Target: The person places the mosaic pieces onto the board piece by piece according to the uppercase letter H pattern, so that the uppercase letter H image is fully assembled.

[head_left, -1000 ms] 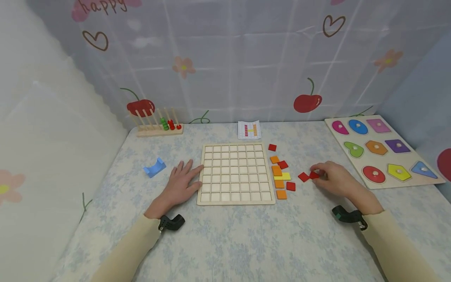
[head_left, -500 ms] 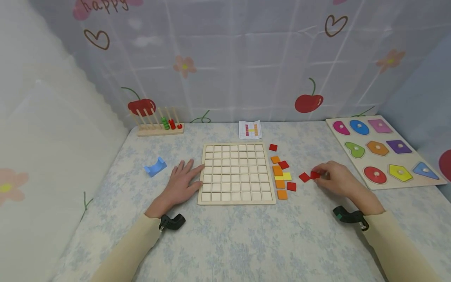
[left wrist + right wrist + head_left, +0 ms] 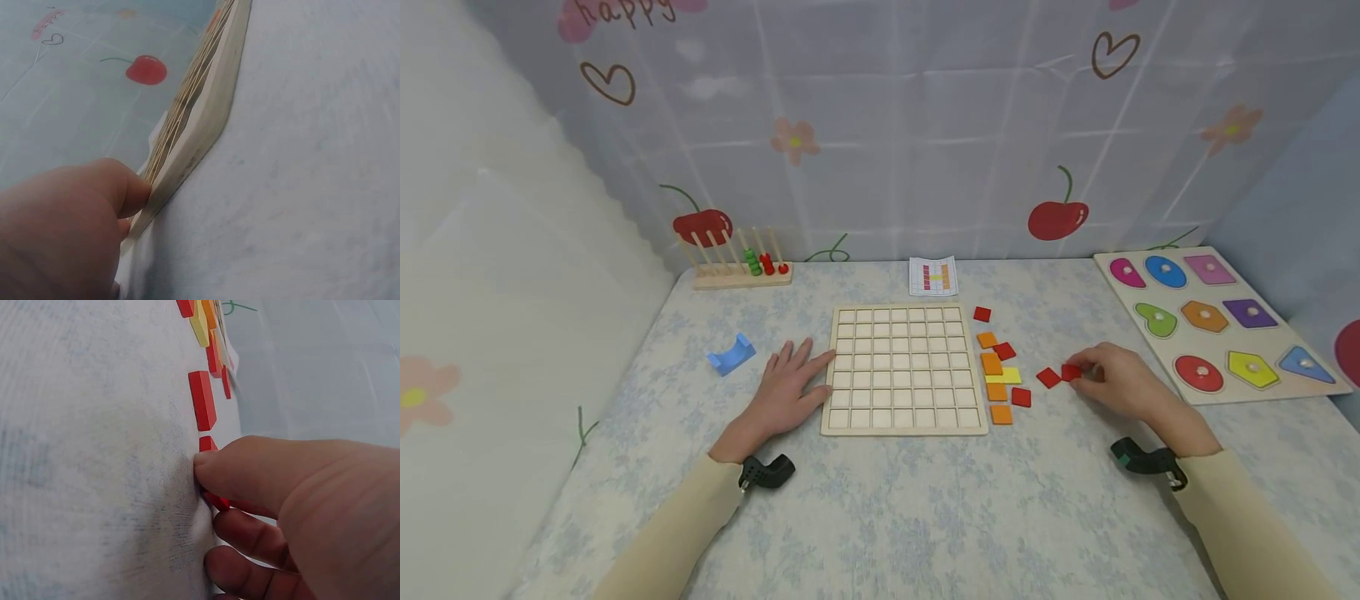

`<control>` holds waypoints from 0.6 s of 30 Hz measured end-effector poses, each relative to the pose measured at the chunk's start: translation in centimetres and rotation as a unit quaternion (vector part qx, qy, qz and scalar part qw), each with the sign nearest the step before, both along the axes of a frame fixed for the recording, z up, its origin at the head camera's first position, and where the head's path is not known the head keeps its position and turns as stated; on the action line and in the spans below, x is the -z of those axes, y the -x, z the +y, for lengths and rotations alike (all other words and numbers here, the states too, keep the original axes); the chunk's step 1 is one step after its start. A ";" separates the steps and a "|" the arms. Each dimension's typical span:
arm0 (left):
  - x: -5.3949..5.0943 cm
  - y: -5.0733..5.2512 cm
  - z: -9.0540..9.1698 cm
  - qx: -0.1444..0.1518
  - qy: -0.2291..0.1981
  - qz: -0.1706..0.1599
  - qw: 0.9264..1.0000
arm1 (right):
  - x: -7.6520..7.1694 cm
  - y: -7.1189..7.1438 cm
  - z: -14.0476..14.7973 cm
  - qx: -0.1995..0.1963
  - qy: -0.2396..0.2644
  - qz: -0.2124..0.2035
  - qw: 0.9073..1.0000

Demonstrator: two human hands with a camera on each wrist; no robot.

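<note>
A pale wooden grid board lies flat in the middle of the table. My left hand rests on the cloth with fingers spread, its thumb and index fingertips touching the board's left edge. In the left wrist view the thumb lies against that edge. Right of the board, my right hand pinches a red square tile between thumb and fingers; the thumb partly hides the tile in the right wrist view. Another red tile lies just left of it.
Beside the board's right edge are several orange tiles, a yellow tile and more red tiles. A pattern card, a bead rack, a blue curved piece and a shape puzzle stand around.
Both hands have kept nearly the same places, the right one still at the same red tile. The view has shifted very slightly; the tiles and board look unmoved.
</note>
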State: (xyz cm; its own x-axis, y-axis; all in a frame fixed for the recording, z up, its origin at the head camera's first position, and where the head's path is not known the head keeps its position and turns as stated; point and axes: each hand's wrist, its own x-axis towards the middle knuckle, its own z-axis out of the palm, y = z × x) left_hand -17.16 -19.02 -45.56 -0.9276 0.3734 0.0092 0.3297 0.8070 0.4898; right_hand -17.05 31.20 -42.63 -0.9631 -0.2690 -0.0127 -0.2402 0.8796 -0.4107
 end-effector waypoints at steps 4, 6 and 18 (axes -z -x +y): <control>0.0 0.0 0.0 0.001 -0.001 0.001 1.000 | 0.1 0.0 0.0 0.001 0.003 0.005 1.000; 0.0 0.1 0.0 0.002 -0.001 0.003 1.000 | 0.1 0.0 0.0 0.002 0.004 0.008 1.000; 0.3 0.1 -0.1 0.008 0.008 0.003 1.000 | 0.1 0.0 -0.1 -0.006 0.000 0.017 1.000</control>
